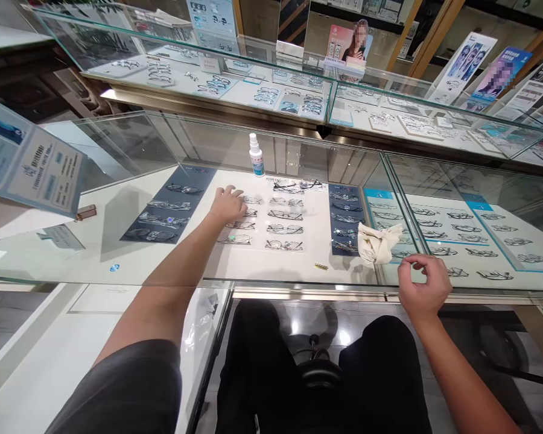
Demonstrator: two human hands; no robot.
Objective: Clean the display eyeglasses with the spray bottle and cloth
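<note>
Eyeglasses (285,229) lie left of the cloth (375,243), left hand (228,205) spread over some; right hand (424,282) (loosely curled, thumb apart) beside it.

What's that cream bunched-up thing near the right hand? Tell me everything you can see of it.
The cream cloth looks like soft, thin fabric, bunched into a loose heap with folds and a pointed corner spreading rightward. It appears to lie on the glass counter, just right of the dark blue strip of glasses. The right hand is close beside it but isn't gripping it.
</note>
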